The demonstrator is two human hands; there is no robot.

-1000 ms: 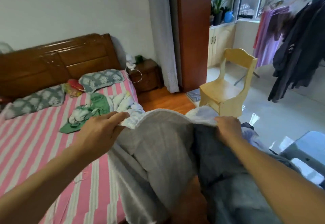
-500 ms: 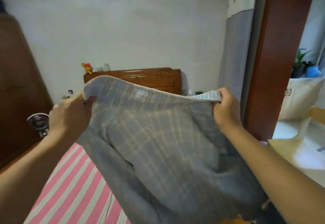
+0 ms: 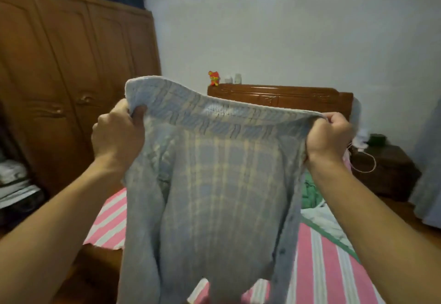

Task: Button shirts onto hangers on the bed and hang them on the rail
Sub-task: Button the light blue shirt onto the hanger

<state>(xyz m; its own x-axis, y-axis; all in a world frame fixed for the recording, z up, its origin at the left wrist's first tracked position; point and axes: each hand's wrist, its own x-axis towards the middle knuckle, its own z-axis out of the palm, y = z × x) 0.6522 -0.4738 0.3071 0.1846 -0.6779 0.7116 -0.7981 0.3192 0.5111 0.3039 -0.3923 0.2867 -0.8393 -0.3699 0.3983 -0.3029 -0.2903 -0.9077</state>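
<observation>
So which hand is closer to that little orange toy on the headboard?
Left. The left hand grips the plaid shirt below and left of the orange toy; the right hand grips it further away, off to the toy's right.

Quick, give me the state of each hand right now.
Left hand: closed, gripping the top edge of the blue plaid shirt.
Right hand: closed, gripping the shirt's top edge at the other end.
</observation>
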